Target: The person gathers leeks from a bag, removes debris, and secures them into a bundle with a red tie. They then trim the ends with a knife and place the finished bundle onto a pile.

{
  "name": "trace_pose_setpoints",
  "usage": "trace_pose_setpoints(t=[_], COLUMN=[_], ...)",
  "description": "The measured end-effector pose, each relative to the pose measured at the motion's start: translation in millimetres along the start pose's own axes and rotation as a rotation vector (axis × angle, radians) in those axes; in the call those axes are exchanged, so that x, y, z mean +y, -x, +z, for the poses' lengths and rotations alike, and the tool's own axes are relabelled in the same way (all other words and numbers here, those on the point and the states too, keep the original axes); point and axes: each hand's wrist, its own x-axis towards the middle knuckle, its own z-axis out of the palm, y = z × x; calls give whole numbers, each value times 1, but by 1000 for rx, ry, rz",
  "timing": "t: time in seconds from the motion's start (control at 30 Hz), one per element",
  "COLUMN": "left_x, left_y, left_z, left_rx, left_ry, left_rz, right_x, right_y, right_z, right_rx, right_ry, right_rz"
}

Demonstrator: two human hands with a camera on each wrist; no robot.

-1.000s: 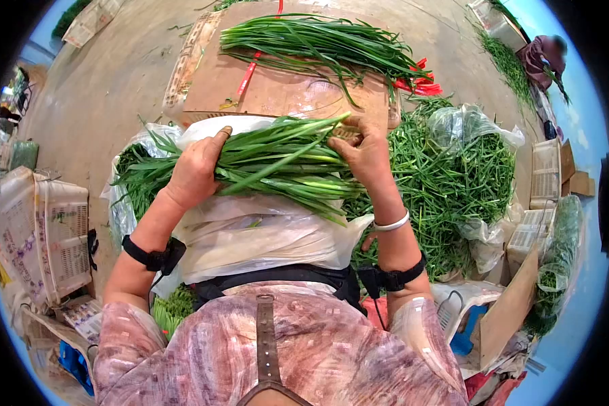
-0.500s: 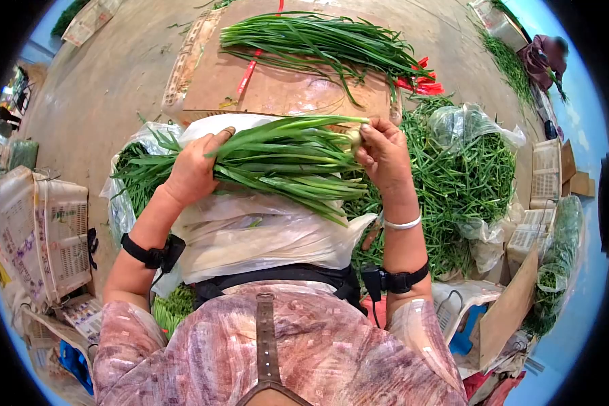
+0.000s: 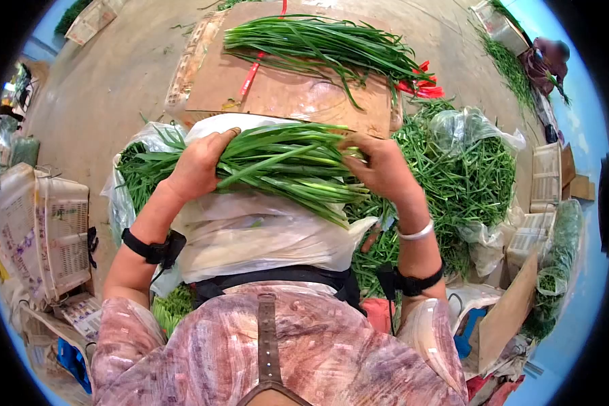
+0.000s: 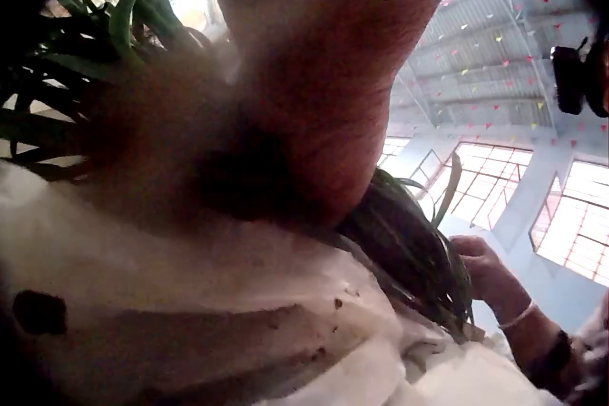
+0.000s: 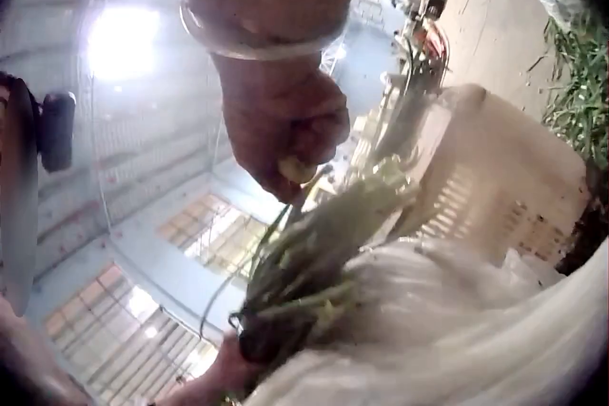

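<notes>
In the head view a bunch of garlic chives (image 3: 284, 159) lies across the lap, leaves to the left and pale stem ends to the right. My left hand (image 3: 197, 166) grips it around the leafy part, thumb on top. At the stem ends, my right hand (image 3: 380, 166) has its fingers curled and pinches a chive. The right wrist view shows that hand (image 5: 285, 130) above the blurred stems (image 5: 324, 235), with a thin dark blade at its fingertips. Whitish plastic sheeting (image 3: 264, 237) covers the lap under the bunch.
Ahead, a board (image 3: 291, 95) on a crate bears a larger chive bunch (image 3: 318, 44) and red ties (image 3: 423, 84). Loose greens fill a big plastic bag (image 3: 453, 176) on the right. White crates (image 3: 61, 230) stand at left. Another person (image 3: 547, 64) is at the far right.
My right hand has moved rightward along the stem ends, drawing a pale stem out straight, then back slightly and lower. My left hand keeps its grip in nearly the same place.
</notes>
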Motion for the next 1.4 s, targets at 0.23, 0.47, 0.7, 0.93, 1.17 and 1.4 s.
trace_pose_setpoints(t=[0.23, 0.47, 0.7, 0.93, 1.17, 1.4], left_x=[-5, -1, -5, -6, 2, -3], left_y=[1, 2, 6, 15, 23, 20], left_z=[1, 0, 6, 19, 15, 19], left_rx=[-8, -32, 26, 232, 477, 413], left_ry=[24, -10, -2, -172, -223, -360], left_rz=[-19, -35, 3, 82, -81, 26], right_x=[12, 28, 70, 44, -27, 0], right_y=[-31, 6, 76, 31, 35, 50], right_z=[34, -8, -75, 6, 19, 24], right_rx=[35, 372, -207, -90, 352, 107], right_ry=[414, -478, 867, -367, -518, -968], right_rz=[-26, 427, 1105, 626, 27, 535])
